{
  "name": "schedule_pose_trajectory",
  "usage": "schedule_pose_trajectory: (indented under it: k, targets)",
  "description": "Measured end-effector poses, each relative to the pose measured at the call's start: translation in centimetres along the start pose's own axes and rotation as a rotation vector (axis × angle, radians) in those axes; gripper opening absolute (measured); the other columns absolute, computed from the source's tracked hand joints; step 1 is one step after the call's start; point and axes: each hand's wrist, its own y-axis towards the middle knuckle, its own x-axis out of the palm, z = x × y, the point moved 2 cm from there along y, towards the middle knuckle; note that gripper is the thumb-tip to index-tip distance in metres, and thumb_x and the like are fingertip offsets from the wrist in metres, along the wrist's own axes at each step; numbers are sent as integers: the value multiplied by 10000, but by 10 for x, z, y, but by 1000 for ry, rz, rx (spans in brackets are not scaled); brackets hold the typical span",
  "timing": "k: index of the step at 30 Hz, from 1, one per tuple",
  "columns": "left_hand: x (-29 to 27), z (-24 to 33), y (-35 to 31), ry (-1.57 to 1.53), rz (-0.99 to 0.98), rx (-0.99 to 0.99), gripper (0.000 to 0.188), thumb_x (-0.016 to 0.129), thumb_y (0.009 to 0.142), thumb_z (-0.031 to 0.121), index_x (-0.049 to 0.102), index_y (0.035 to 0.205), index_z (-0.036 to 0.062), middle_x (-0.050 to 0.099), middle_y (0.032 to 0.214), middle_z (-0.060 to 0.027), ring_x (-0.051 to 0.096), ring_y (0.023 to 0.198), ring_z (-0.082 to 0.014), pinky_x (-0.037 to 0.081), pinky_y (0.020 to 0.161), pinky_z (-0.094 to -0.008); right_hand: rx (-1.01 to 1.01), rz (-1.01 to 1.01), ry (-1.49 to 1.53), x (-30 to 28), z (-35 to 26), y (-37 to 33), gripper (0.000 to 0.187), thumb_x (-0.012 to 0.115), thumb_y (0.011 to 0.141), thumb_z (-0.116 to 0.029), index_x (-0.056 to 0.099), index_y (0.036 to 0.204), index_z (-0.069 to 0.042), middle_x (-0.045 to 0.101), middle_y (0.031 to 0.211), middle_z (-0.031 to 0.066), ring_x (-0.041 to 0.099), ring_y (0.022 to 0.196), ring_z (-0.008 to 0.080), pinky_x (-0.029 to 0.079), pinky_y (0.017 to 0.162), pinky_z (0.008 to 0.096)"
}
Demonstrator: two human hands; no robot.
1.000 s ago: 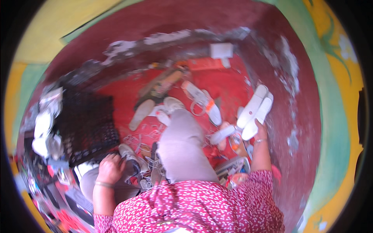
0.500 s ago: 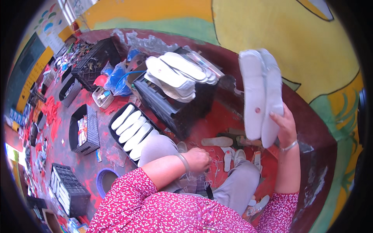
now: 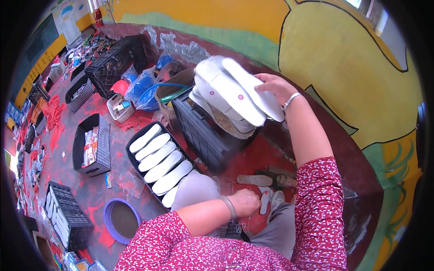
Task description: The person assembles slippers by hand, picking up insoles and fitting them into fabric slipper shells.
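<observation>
- Two bare hands show in the head view: the right hand (image 3: 275, 88) reaches out over a stack of insoles (image 3: 208, 83), while the left hand (image 3: 246, 203) is low, before the lap.
- The right hand's thumb and fingers are closed on the edge of a white insole (image 3: 260, 92); gripping there presumably leaves most of its flat face free. A red-dotted insole (image 3: 235, 91) lies close alongside; whether the same grip takes it in cannot be told.
- The left hand's fingers are curled, but its palm is hidden, so how tightly it is closed, and on what, cannot be told.
- The stack lies atop a dark crate (image 3: 194, 133), which likely serves as a raised support within arm's reach.
- Near the knee, a long black bin (image 3: 134, 160) holds a row of white insoles (image 3: 163, 166) side by side; its walls probably keep them together.
</observation>
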Motion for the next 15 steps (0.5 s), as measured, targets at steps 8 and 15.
schedule_pose_trajectory:
  k: [8,15]
  targets:
    - [-4,-4,0,-14,21,9,192,568,766,222,624,729,42,637,744,-130,620,725,-298,495,652,-398,-107,280,-498,-8,28,17,415,621,798,-89,542,1187,32,573,1156,130,529,1093,205,392,961,304]
    - [-6,1,6,17,-27,38,204,583,784,247,611,718,56,621,718,-124,618,707,-289,497,645,-401,-195,552,-400,-61,51,-151,315,575,869,-149,587,1146,1,618,1103,78,560,1027,159,433,893,279]
